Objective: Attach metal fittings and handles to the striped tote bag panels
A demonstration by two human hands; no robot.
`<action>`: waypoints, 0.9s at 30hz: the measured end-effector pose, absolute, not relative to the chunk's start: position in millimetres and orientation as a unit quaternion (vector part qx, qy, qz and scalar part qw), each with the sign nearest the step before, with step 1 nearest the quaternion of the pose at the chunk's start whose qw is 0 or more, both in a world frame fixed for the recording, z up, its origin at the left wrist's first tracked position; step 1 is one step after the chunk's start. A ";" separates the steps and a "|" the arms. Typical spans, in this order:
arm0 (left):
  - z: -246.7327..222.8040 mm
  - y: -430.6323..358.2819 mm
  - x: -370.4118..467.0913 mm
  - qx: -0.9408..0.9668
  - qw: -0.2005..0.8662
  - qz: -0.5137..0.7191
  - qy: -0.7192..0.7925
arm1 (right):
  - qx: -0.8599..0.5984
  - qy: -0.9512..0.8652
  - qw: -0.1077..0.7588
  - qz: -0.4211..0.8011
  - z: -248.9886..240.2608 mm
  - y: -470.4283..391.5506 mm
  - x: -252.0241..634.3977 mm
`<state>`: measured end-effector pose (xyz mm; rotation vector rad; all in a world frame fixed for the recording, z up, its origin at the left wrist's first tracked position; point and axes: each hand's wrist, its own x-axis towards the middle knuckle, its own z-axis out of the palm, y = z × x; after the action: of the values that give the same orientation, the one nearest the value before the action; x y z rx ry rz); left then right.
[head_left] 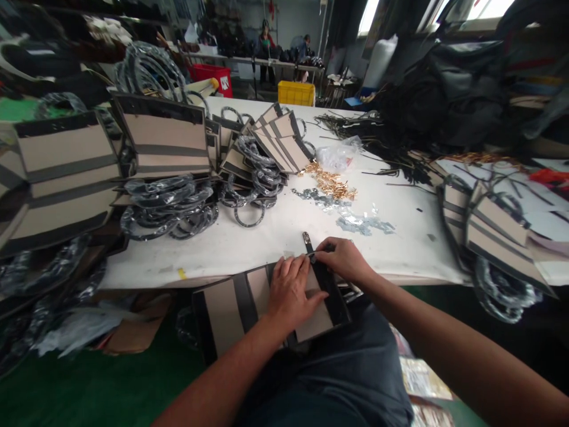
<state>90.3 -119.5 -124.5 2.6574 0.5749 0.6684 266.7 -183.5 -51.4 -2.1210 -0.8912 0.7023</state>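
Note:
A beige panel with dark bands [224, 308] lies across the lap and the table's front edge. My left hand [291, 287] rests flat on it with fingers spread, fingertips near its far edge. Beside those fingertips, my right hand [342, 258] is pinched at a black strap with a gold metal end [306, 239], which sticks out past the panel. What exactly the right fingers grip is too small to tell. Small gold pieces [331, 182] and thin silver plates [362, 222] lie in heaps beyond the hands.
Stacked panels with plastic-wrapped handles [166, 139] crowd the left of the white table [249, 255]; more stand at the right [500, 222]. A clear plastic bag [338, 155] and black strips [377, 139] lie farther back. Beyond are a yellow crate [296, 93] and two people.

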 end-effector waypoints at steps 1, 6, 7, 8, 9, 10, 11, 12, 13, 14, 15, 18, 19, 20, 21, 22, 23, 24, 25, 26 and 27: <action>-123.3 -119.2 90.3 0.934 0.172 0.238 0.202 | -0.830 -0.352 0.349 0.255 -52.4 -183.3 266.2; -119.0 -115.8 91.6 0.927 0.175 0.263 0.202 | -0.841 -0.349 0.331 0.247 -52.2 -182.2 265.8; -118.7 -114.5 92.4 0.925 0.178 0.270 0.201 | -0.838 -0.341 0.336 0.263 -51.0 -181.7 265.9; -118.3 -113.1 93.5 0.922 0.182 0.276 0.201 | -0.834 -0.331 0.342 0.278 -49.6 -181.2 266.0; -117.9 -111.5 94.9 0.919 0.188 0.282 0.202 | -0.831 -0.323 0.348 0.291 -48.4 -180.6 266.1; -117.4 -109.9 96.4 0.916 0.193 0.286 0.207 | -0.828 -0.317 0.352 0.300 -47.4 -180.2 266.2; -116.6 -108.4 98.0 0.913 0.198 0.287 0.214 | -0.827 -0.313 0.355 0.304 -46.8 -179.9 266.3; -115.7 -107.1 99.5 0.910 0.201 0.286 0.221 | -0.827 -0.313 0.355 0.305 -46.7 -179.8 266.3; -114.7 -106.1 100.9 0.909 0.202 0.284 0.228 | -0.828 -0.316 0.352 0.301 -46.9 -180.0 266.3; -113.7 -105.3 102.0 0.909 0.201 0.280 0.235 | -0.831 -0.321 0.347 0.295 -47.4 -180.3 266.3; -112.9 -104.8 102.9 0.909 0.198 0.278 0.239 | -0.835 -0.326 0.339 0.286 -47.9 -180.8 266.2; -112.0 -104.3 103.8 0.912 0.191 0.276 0.237 | -0.847 -0.339 0.311 0.265 -48.9 -181.8 266.0; -112.2 -104.3 103.8 0.911 0.191 0.278 0.235 | -0.851 -0.345 0.299 0.258 -48.7 -181.7 266.2; -112.6 -104.2 103.8 0.910 0.192 0.281 0.235 | -0.855 -0.353 0.286 0.251 -48.3 -181.4 266.4; -113.1 -104.2 103.9 0.909 0.193 0.284 0.235 | -0.857 -0.363 0.273 0.245 -47.8 -180.9 266.8; -113.6 -104.1 104.2 0.907 0.194 0.287 0.238 | -0.858 -0.371 0.260 0.241 -47.2 -180.1 267.4; -114.0 -104.1 104.6 0.906 0.196 0.289 0.241 | -0.859 -0.378 0.249 0.241 -46.8 -179.2 268.1; -114.2 -104.1 105.2 0.905 0.196 0.289 0.244 | -0.858 -0.384 0.238 0.243 -46.5 -178.4 268.9; -114.3 -104.2 106.0 0.904 0.197 0.289 0.247 | -0.857 -0.391 0.228 0.244 -46.3 -177.7 269.7; -114.1 -104.2 106.8 0.903 0.198 0.288 0.250 | -0.856 -0.401 0.222 0.240 -46.1 -177.4 270.5; -113.7 -104.1 107.7 0.902 0.198 0.288 0.254 | -0.853 -0.412 0.221 0.233 -45.9 -177.6 271.3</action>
<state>107.7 -104.1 -113.7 2.5238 0.7119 0.8057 271.3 -177.6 -45.9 -2.3584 -1.1377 0.6436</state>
